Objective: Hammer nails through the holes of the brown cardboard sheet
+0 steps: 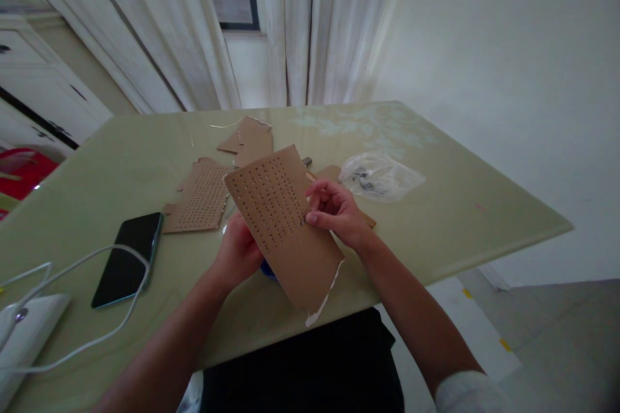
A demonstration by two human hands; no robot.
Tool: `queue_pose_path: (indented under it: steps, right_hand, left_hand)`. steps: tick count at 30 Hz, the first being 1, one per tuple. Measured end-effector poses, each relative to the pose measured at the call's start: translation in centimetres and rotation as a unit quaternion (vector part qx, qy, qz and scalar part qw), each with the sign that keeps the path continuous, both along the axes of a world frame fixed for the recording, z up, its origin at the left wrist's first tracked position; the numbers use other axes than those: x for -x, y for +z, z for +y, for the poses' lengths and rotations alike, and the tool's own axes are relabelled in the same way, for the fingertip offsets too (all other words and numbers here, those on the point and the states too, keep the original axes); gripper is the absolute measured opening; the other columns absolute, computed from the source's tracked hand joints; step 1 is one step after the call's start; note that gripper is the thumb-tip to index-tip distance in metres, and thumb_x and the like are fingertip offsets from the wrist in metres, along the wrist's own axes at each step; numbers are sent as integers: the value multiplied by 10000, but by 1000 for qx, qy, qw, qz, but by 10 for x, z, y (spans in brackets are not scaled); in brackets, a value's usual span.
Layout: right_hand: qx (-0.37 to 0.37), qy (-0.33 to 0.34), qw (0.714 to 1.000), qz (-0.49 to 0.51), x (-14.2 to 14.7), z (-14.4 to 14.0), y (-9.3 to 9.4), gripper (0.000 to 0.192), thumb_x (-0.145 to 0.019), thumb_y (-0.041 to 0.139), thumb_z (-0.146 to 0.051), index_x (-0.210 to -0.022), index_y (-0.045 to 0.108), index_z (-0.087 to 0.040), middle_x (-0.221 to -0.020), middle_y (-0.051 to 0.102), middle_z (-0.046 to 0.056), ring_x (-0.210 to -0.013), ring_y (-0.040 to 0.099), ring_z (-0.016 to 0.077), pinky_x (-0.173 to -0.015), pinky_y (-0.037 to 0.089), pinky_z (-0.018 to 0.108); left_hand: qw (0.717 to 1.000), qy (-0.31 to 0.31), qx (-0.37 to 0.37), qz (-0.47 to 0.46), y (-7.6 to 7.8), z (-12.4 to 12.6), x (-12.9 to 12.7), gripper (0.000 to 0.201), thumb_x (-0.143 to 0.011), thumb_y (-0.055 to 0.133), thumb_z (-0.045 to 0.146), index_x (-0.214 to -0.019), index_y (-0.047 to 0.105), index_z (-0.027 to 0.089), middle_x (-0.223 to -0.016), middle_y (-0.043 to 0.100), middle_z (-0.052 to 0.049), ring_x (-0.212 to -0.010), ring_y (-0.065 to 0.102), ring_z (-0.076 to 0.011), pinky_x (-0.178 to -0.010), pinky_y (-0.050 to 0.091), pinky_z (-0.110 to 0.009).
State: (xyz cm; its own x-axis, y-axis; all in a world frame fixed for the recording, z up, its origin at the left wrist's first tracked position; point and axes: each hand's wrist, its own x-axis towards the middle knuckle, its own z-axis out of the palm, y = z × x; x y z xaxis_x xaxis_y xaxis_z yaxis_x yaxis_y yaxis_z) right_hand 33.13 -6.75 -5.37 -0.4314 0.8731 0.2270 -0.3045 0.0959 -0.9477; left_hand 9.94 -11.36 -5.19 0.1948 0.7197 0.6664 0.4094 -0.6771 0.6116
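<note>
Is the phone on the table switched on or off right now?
Off or asleep, as far as shows: the phone lies face up on the table with a fully black screen.

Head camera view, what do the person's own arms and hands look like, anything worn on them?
Both hands are bare: no gloves, rings or watch show on the left hand or the right hand. The left forearm is uncovered as far as the picture's edge. The right forearm is bare up to a white sleeve pushed up near the elbow.

Head camera looks forward and down – close over the table [460,206]
</note>
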Motion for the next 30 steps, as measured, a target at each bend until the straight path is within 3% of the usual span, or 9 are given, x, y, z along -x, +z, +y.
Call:
queue_pose_path:
  steps: [4,8,12,14,16,20,24,26,30]
  right_hand:
    - [-10,-3,1000,-28,1,-3,3,466,-753,1034,-415,-1089,744,-271,-754,657,-64,-620,549,110,-547,416,233]
    - [1,-23,999,-23,2,-5,5,436,-783,1012,-435,-1099,756,-276,-785,672,-53,-648,578,117,-585,457,243]
    - [24,-86,996,7,1,-3,3,415,-791,1003,-459,-1084,768,-282,-827,698,-40,-672,584,120,-591,462,241]
    - [28,-114,993,22,1,-2,2,404,-794,1002,-454,-1081,774,-283,-838,710,-34,-692,598,123,-602,474,239]
    - [27,-122,992,23,1,-1,0,400,-800,1000,-448,-1090,780,-283,-857,726,-24,-724,628,133,-633,508,246]
    - [33,-79,996,21,3,-2,-3,449,-777,1016,-447,-1115,778,-271,-926,780,-1,-806,714,163,-715,587,270]
    - [35,-38,998,32,4,-3,-6,505,-784,1012,-434,-1195,770,-269,-993,823,17,-919,783,205,-823,643,318]
    - [27,-39,999,22,4,-2,-7,468,-795,1004,-442,-1163,775,-264,-977,817,17,-919,782,209,-807,643,318]
    - [-1,-77,997,-20,4,-3,-8,383,-765,1026,-440,-960,754,-254,-886,760,-2,-787,707,175,-661,569,270]
  left_hand:
    - [998,-14,38,-42,-9,-5,-2,188,-922,831,454,-1022,818,295,-914,854,-49,-801,800,-258,-743,728,-412]
    - [997,12,52,-60,-10,-2,-3,199,-934,858,399,-1085,811,277,-960,856,-44,-825,799,-244,-739,707,-384]
    - [980,128,56,-142,-1,8,1,271,-1075,713,405,-1303,751,265,-1182,828,-60,-978,784,-208,-855,667,-348]
    - [964,194,17,-179,4,9,3,317,-1131,621,379,-1416,712,274,-1320,789,-77,-1080,762,-202,-924,635,-351]
    - [964,225,-42,-138,7,7,5,291,-1123,637,338,-1388,745,284,-1359,776,-80,-1174,739,-224,-1004,599,-392]
    - [973,184,-119,68,10,-3,2,198,-1008,799,274,-1197,831,322,-1362,797,-72,-1355,669,-332,-1207,459,-583]
    - [961,178,-158,138,12,-7,-3,216,-936,884,254,-1115,852,372,-1420,797,-45,-1448,620,-379,-1319,265,-712]
    - [967,145,-152,145,13,-7,-3,223,-952,866,241,-1131,849,374,-1411,808,-34,-1427,658,-354,-1352,239,-709]
    - [980,25,-123,152,16,-6,-3,258,-1005,787,199,-1218,830,337,-1359,842,-34,-1331,755,-282,-1331,404,-601]
